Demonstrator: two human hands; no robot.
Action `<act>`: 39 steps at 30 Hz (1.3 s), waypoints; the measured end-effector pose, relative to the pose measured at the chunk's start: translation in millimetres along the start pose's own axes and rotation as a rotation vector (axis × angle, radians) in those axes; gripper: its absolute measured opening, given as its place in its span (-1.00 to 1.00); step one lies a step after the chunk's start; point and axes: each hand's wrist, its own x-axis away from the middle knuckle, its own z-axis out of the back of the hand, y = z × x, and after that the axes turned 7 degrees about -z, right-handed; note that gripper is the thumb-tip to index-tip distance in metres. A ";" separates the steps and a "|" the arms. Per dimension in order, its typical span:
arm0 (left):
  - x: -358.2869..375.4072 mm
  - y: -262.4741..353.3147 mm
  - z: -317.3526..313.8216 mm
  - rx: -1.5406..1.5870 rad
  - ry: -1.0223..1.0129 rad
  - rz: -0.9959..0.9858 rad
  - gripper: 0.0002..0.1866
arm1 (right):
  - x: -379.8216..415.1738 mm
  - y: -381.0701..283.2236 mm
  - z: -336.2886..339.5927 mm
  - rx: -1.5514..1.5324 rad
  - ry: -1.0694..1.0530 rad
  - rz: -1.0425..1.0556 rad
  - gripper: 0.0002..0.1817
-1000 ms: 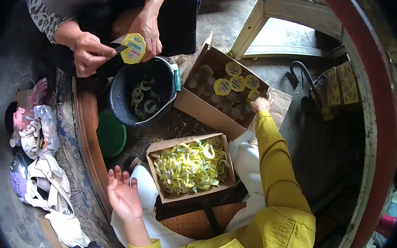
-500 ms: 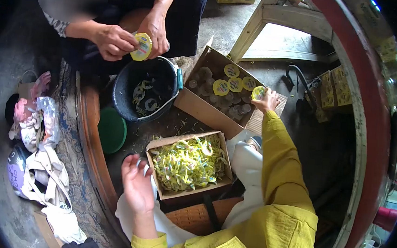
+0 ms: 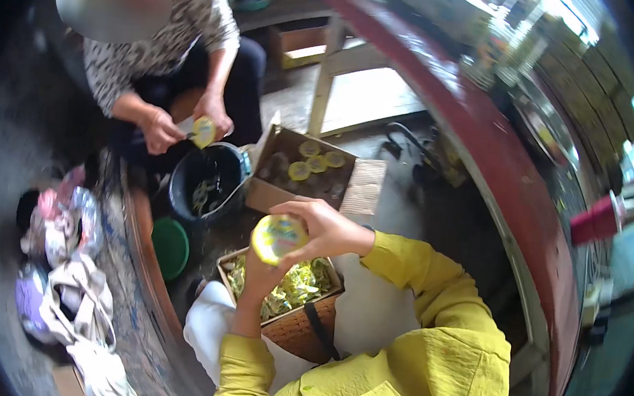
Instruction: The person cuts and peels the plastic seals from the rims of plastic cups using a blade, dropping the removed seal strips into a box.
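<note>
A plastic cup with a round, yellow-edged printed lid [image 3: 279, 240] is held up in front of me, its lid facing the camera. My right hand [image 3: 325, 232] grips it from the right, thumb below and fingers over the top. Against its lower side is my left hand [image 3: 257, 277], whose fingers are hidden behind the cup. Below my hands, a cardboard box of yellow-green strips [image 3: 299, 286] is partly covered. Beyond it, an open carton [image 3: 265, 194] holds several yellow-lidded cups [image 3: 316, 162].
Across from me a person [image 3: 195, 39] holds a yellow-lidded cup [image 3: 204, 132] over a dark bucket [image 3: 176, 187] with scraps inside. A green round lid [image 3: 170, 250] lies beside it. At right runs a red-edged table [image 3: 477, 151]. Cloth bags [image 3: 82, 299] lie at left.
My right hand has brought a cup from the carton's right side toward me. My left hand, open before, has risen to meet it. The view has tilted up.
</note>
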 end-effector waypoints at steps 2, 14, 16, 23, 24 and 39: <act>14.5 11.4 -6.4 -0.211 0.034 -0.081 -0.62 | 20.2 -29.1 12.7 -0.119 0.024 -0.136 -0.11; 22.6 7.8 34.7 0.481 0.587 0.111 -0.53 | 177.2 -116.8 165.9 1.006 1.263 -0.011 -0.78; 19.7 11.5 35.9 0.403 0.593 0.077 -0.51 | 200.4 -112.5 202.1 1.007 1.365 -0.104 -0.78; 22.4 14.2 38.1 0.355 0.603 0.041 -0.55 | 245.3 -30.8 360.2 0.459 0.996 -0.534 -0.54; 23.9 14.4 39.0 0.354 0.609 0.046 -0.56 | 241.4 -34.7 356.0 0.415 0.928 -0.623 -0.50; 14.4 14.6 40.6 -0.013 0.363 -0.306 -0.69 | 173.8 -66.1 333.6 0.359 1.424 -0.027 -0.64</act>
